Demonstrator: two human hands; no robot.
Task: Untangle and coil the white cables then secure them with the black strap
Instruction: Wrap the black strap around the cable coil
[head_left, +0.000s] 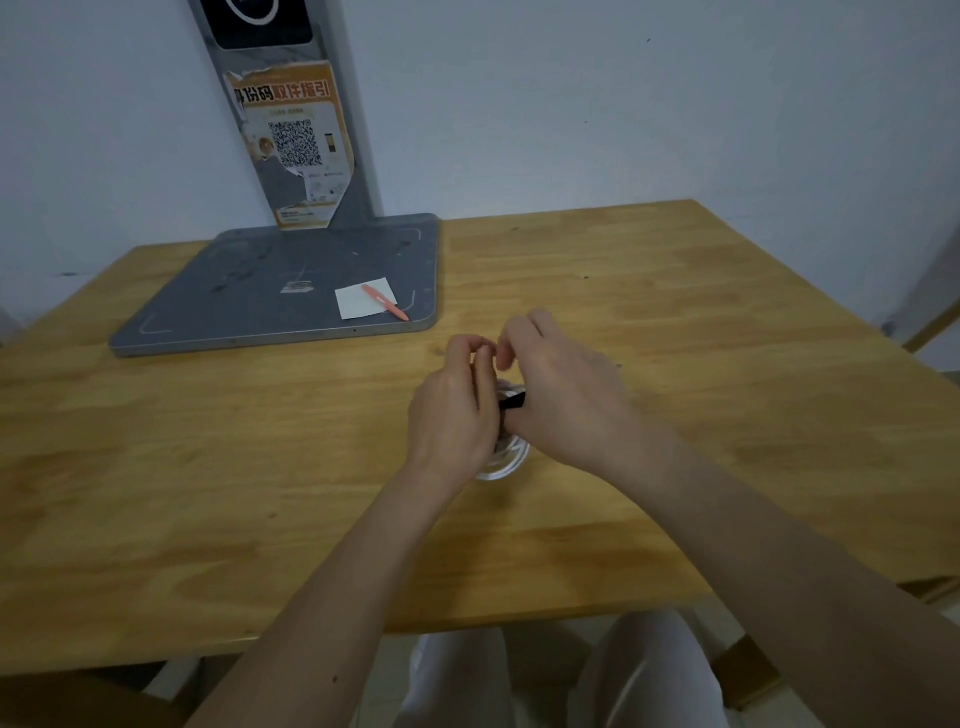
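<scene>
Both my hands meet over the middle of the wooden table. A coil of white cable shows below and between them, mostly hidden by my palms. A short piece of the black strap sticks out between the hands, across the coil. My left hand has its fingers curled round the coil and strap. My right hand has its fingers bent over the top, pinching at the strap. How the strap wraps the cable is hidden.
A grey flat stand base with an upright post carrying an orange QR poster sits at the back left. A white paper slip and an orange pen lie on the base. The near table edge is just above my knees.
</scene>
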